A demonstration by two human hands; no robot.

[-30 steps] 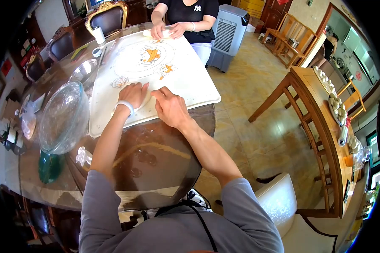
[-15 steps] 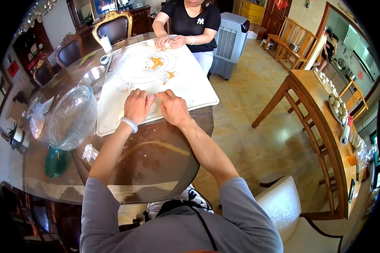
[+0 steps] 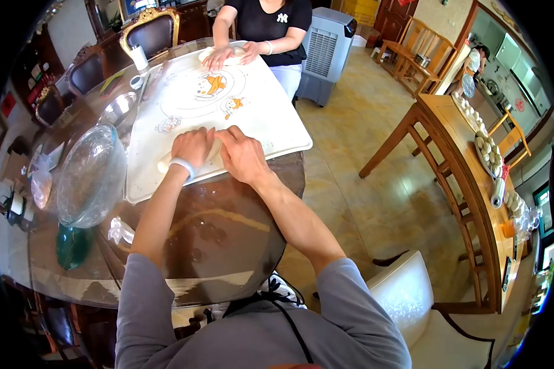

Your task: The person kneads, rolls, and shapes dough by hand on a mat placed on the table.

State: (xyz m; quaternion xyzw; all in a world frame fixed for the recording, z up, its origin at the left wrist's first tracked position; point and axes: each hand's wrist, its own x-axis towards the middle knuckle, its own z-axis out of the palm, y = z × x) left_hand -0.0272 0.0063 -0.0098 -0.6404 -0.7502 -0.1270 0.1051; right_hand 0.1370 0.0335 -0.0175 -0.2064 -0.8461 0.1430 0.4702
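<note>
A pale roll of dough (image 3: 214,150) lies near the front edge of the white printed mat (image 3: 271,132). My left hand (image 3: 192,147) is closed over it, and a stub of dough sticks out to the left of my wrist, which wears a pale bangle. Close beside it, my right hand (image 3: 242,155) has its fingers bent down over the dough's right part. My palms and the hands themselves hide most of the roll. Across the mat, another person's hands (image 3: 218,58) press on a second piece of dough (image 3: 232,60).
Left of the mat stand a large clear bowl (image 3: 92,178), a metal bowl (image 3: 118,109) and a white bottle (image 3: 139,58). A crumpled tissue (image 3: 120,230) and a green object (image 3: 74,246) lie nearer. Rightward, a side table (image 3: 440,111) carries trays of pale dough pieces (image 3: 487,150).
My hands have come closer together, and more of the dough shows left of my wrist. The other person's hands have spread apart on their dough. The whole view has shifted slightly.
</note>
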